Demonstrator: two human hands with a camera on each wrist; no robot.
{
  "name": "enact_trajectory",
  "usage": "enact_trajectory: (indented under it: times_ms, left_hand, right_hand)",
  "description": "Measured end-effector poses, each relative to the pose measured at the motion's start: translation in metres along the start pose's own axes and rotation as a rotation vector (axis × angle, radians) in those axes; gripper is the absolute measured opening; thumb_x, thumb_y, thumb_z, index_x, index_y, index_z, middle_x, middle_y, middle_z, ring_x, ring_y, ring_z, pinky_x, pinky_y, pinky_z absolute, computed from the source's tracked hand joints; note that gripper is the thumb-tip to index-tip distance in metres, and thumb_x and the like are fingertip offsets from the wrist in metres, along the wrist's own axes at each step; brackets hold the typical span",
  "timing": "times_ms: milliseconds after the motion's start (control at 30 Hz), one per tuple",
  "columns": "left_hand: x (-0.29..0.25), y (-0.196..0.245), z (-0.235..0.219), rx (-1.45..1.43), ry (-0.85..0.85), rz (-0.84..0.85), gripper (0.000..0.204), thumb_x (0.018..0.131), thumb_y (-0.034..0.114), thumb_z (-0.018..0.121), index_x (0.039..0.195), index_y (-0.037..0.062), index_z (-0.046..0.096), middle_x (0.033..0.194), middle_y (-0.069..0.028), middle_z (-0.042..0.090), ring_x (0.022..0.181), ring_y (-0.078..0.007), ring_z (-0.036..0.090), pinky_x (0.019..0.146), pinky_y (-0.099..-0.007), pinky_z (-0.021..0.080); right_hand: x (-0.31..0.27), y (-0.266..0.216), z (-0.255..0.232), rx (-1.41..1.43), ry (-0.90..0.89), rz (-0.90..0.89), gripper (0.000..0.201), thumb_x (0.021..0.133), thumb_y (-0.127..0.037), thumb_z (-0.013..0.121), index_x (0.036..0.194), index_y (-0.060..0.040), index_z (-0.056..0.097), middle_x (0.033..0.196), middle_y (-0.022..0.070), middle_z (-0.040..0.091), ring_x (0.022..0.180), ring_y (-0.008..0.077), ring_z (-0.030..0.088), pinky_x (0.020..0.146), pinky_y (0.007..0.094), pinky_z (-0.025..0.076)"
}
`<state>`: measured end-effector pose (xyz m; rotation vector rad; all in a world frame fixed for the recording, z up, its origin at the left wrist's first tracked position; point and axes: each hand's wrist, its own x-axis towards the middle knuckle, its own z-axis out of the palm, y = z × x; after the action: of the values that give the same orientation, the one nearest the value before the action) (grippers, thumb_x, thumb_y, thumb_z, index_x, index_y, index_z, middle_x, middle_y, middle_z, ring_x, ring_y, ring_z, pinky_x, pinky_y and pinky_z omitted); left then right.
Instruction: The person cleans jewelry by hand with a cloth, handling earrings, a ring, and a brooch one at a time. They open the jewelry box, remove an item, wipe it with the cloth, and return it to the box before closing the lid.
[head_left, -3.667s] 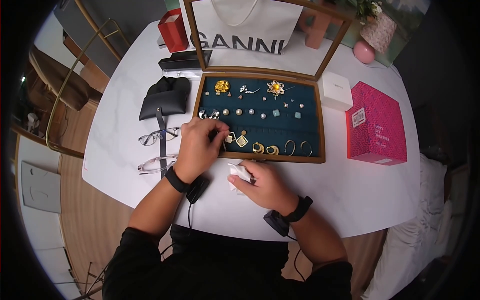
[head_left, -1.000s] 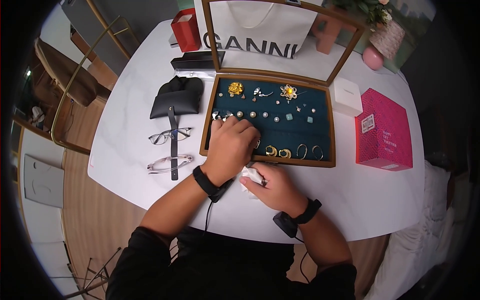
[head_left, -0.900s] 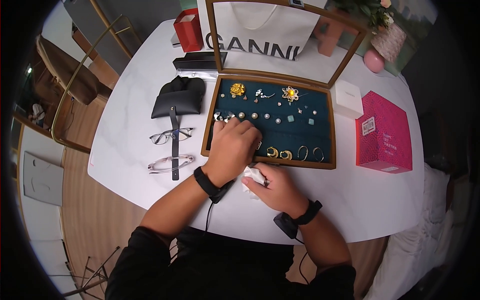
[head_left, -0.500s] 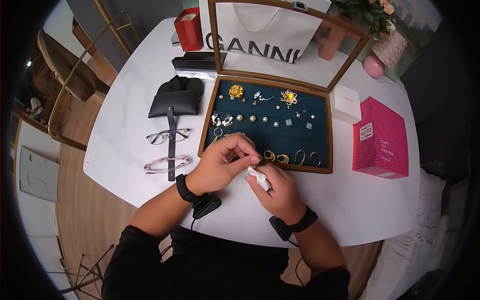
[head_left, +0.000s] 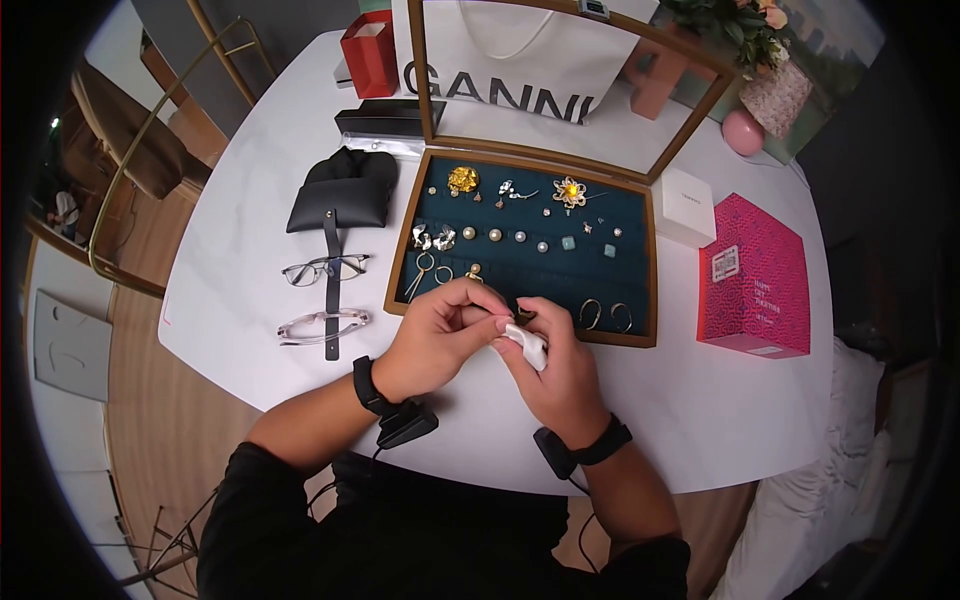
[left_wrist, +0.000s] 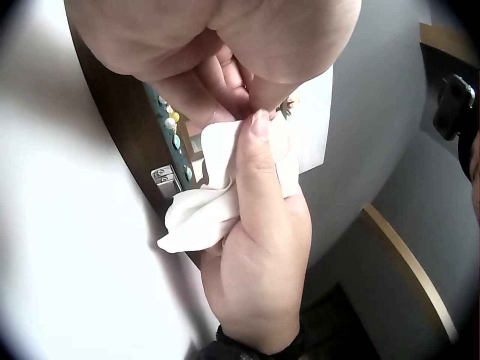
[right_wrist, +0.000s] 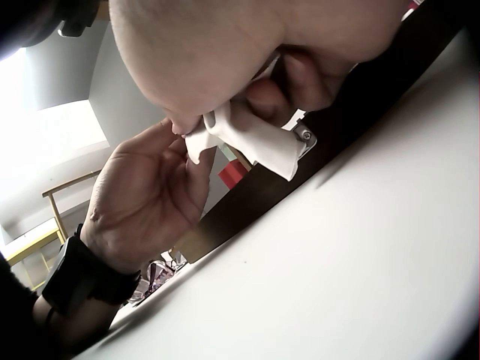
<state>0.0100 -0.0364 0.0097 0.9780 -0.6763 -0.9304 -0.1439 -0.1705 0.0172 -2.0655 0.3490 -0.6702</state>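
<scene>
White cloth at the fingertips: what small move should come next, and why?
Probably a short, gentle rub with the white cloth: the right hand pinches it, and the left hand has its fingertips right against it, near the front edge of the open jewellery case. Whatever the left fingertips may hold is hidden, so light pressure seems wiser.

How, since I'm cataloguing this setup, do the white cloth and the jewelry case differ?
The white cloth is soft and bunched; the jewelry case is rigid, with brown edges and a teal interior. The cloth is smaller than the case. The cloth is gripped by the right hand, while the case rests on the table with its lid raised. Both show in all three views.
</scene>
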Motion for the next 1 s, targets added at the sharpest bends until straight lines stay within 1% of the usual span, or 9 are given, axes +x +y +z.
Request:
enact_trajectory:
  times_ms: [133, 233, 300, 400, 533, 633, 833, 933, 1000]
  left_hand:
    - [-0.001, 0.002, -0.001, 0.033, 0.028, -0.035, 0.010, 0.107, -0.004, 0.070, 0.116, -0.0020, 0.067, 0.118, -0.0089, 0.072, 0.108, -0.0135, 0.073, 0.095, -0.0279, 0.060]
    - [0.001, 0.003, -0.002, 0.045, 0.064, -0.021, 0.010, 0.107, -0.003, 0.071, 0.116, -0.0013, 0.068, 0.116, -0.0079, 0.073, 0.107, -0.0127, 0.073, 0.094, -0.0274, 0.060]
    - [0.003, 0.002, -0.004, 0.042, 0.086, -0.001, 0.010, 0.107, -0.002, 0.071, 0.116, -0.0009, 0.068, 0.116, -0.0074, 0.073, 0.106, -0.0121, 0.073, 0.093, -0.0270, 0.059]
    - [0.003, -0.001, -0.008, 0.095, 0.065, -0.006, 0.010, 0.107, -0.002, 0.071, 0.116, -0.0008, 0.068, 0.116, -0.0073, 0.073, 0.106, -0.0121, 0.073, 0.092, -0.0268, 0.060]
    - [-0.001, 0.000, -0.002, 0.073, -0.009, -0.043, 0.010, 0.108, -0.002, 0.069, 0.119, -0.0023, 0.069, 0.109, -0.0087, 0.078, 0.103, -0.0114, 0.076, 0.089, -0.0255, 0.060]
    - [0.000, 0.003, -0.003, 0.043, -0.034, -0.052, 0.010, 0.109, -0.002, 0.069, 0.119, -0.0023, 0.069, 0.109, -0.0089, 0.078, 0.102, -0.0112, 0.076, 0.089, -0.0254, 0.060]
    - [0.001, 0.007, -0.004, 0.035, -0.019, -0.088, 0.008, 0.107, -0.002, 0.070, 0.115, -0.0011, 0.068, 0.113, -0.0077, 0.075, 0.103, -0.0119, 0.074, 0.090, -0.0268, 0.060]
    - [0.002, 0.007, -0.005, 0.009, 0.022, -0.077, 0.008, 0.107, -0.002, 0.071, 0.115, -0.0006, 0.068, 0.112, -0.0072, 0.075, 0.102, -0.0111, 0.073, 0.089, -0.0259, 0.059]
    - [0.004, 0.006, -0.008, 0.030, 0.046, -0.057, 0.009, 0.106, -0.002, 0.072, 0.115, -0.0004, 0.069, 0.112, -0.0069, 0.075, 0.101, -0.0102, 0.073, 0.089, -0.0250, 0.059]
  right_hand:
    - [0.001, 0.004, 0.001, -0.025, -0.028, -0.038, 0.054, 0.102, -0.023, 0.083, 0.146, -0.0039, 0.059, 0.104, 0.0200, 0.079, 0.092, 0.0344, 0.081, 0.077, 0.0395, 0.063]
    - [0.001, 0.004, 0.003, -0.007, -0.019, -0.020, 0.051, 0.103, -0.023, 0.081, 0.145, -0.0039, 0.059, 0.107, 0.0213, 0.079, 0.094, 0.0353, 0.081, 0.080, 0.0399, 0.063]
    - [0.001, 0.002, 0.003, 0.035, -0.029, 0.037, 0.053, 0.103, -0.022, 0.082, 0.147, -0.0039, 0.059, 0.107, 0.0217, 0.079, 0.096, 0.0356, 0.081, 0.081, 0.0401, 0.063]
    - [0.001, -0.002, 0.002, 0.069, -0.040, 0.052, 0.055, 0.103, -0.021, 0.082, 0.149, -0.0040, 0.058, 0.108, 0.0218, 0.079, 0.097, 0.0358, 0.081, 0.082, 0.0400, 0.063]
    - [-0.001, -0.003, 0.000, 0.035, -0.078, 0.028, 0.057, 0.102, -0.020, 0.082, 0.151, -0.0040, 0.057, 0.109, 0.0220, 0.079, 0.098, 0.0359, 0.081, 0.083, 0.0398, 0.063]
    - [-0.002, 0.001, 0.005, 0.059, -0.055, -0.022, 0.052, 0.104, -0.019, 0.079, 0.149, -0.0036, 0.059, 0.110, 0.0229, 0.079, 0.099, 0.0365, 0.081, 0.082, 0.0399, 0.063]
    - [-0.002, -0.005, 0.003, 0.113, -0.022, 0.002, 0.041, 0.108, -0.016, 0.072, 0.145, -0.0024, 0.062, 0.112, 0.0229, 0.079, 0.102, 0.0356, 0.081, 0.086, 0.0399, 0.062]
    - [-0.002, -0.007, 0.000, 0.097, -0.019, 0.067, 0.038, 0.109, -0.015, 0.071, 0.143, -0.0023, 0.062, 0.116, 0.0225, 0.077, 0.106, 0.0322, 0.079, 0.090, 0.0381, 0.060]
    - [-0.001, -0.002, 0.000, 0.106, 0.021, 0.061, 0.034, 0.109, -0.014, 0.071, 0.140, -0.0022, 0.063, 0.117, 0.0207, 0.076, 0.106, 0.0300, 0.078, 0.091, 0.0367, 0.059]
